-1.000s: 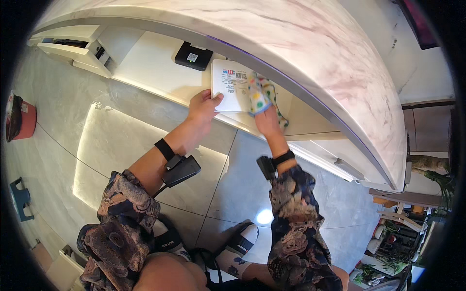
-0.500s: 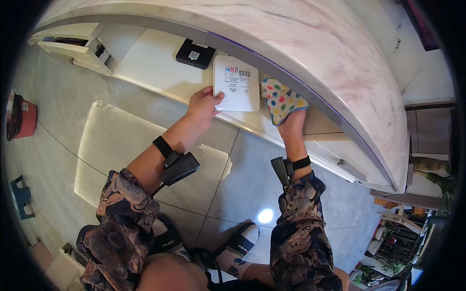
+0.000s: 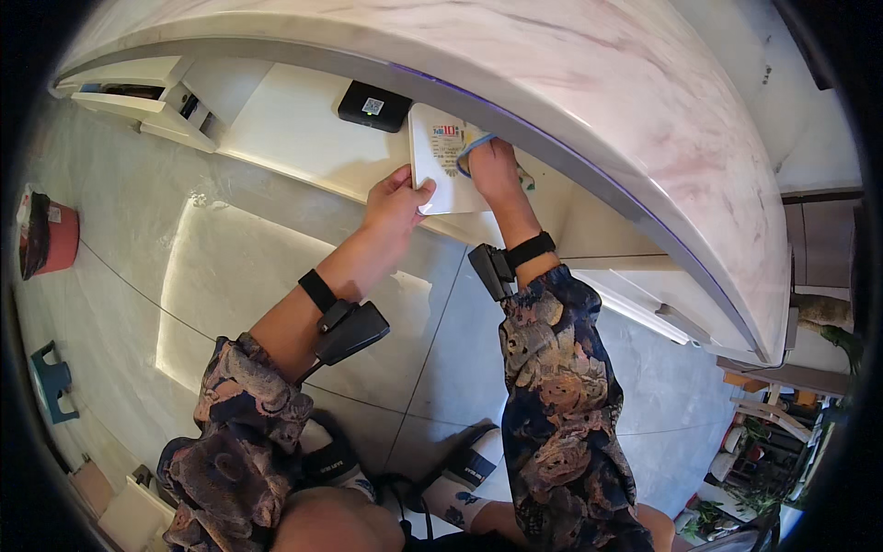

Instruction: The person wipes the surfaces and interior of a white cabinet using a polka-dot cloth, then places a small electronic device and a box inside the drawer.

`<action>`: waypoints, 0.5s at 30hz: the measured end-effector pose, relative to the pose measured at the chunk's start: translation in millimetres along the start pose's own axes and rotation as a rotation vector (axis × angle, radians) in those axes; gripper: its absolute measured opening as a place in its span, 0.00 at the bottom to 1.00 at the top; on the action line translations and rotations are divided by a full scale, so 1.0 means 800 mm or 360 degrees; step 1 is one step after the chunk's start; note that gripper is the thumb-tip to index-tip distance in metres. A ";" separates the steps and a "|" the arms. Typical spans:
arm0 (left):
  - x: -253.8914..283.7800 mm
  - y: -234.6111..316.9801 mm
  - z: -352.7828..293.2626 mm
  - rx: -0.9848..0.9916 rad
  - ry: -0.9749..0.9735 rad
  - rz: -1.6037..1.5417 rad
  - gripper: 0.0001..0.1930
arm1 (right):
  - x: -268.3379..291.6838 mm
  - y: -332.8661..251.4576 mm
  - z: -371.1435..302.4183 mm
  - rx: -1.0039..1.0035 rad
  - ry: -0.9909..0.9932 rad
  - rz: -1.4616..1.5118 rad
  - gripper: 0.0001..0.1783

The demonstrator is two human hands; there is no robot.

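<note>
My left hand point(image 3: 395, 198) is closed on the lower left corner of a flat white square device point(image 3: 437, 198), thumb over its printed face. The device is tilted up above the white shelf point(image 3: 285, 120) under the counter. My right hand point(image 3: 495, 168) presses a polka-dot cloth point(image 3: 526, 178) with a blue edge against the right part of that face. Most of the cloth and the right fingers are hidden behind the hand and the counter edge. A black box point(image 3: 375, 107) with a square code label and a small green light lies on the shelf, left of the white device.
The marbled counter point(image 3: 589, 83) overhangs the shelf and curves down at right. An open drawer point(image 3: 147, 106) sticks out at far left. On the tiled floor stand a red bin point(image 3: 60, 237) and a blue-grey stool point(image 3: 53, 382). Plants and clutter point(image 3: 759, 460) fill the lower right.
My right hand has moved left with the cloth, from the shelf beside the white device onto its face. My left hand keeps its hold on the device.
</note>
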State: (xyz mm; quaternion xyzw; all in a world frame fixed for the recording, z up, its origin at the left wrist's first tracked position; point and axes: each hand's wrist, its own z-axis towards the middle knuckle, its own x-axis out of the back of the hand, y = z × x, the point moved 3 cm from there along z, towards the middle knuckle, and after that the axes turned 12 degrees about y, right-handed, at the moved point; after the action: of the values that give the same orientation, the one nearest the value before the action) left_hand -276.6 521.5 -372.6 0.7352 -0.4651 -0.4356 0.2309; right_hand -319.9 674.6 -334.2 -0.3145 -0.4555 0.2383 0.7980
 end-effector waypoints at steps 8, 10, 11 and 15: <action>-0.027 0.003 -0.013 0.0078 0.0073 -0.0008 0.16 | 0.009 -0.003 -0.022 0.0396 -0.0220 0.0253 0.17; -0.012 0.011 -0.014 0.0063 0.0093 0.0013 0.16 | 0.005 -0.017 -0.046 0.0287 -0.0234 0.0724 0.18; 0.013 0.014 -0.009 0.0043 0.0196 0.0110 0.16 | -0.010 -0.020 -0.061 0.0278 -0.0247 0.0802 0.18; 0.005 0.005 -0.006 0.0054 -0.0035 0.0010 0.15 | 0.032 0.006 -0.061 -0.0939 -0.0278 0.1618 0.24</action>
State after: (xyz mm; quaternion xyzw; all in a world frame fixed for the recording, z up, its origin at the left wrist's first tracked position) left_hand -273.9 515.7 -369.1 0.7328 -0.4772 -0.4349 0.2148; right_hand -265.5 681.0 -341.9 -0.6810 -0.3587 0.4788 0.4223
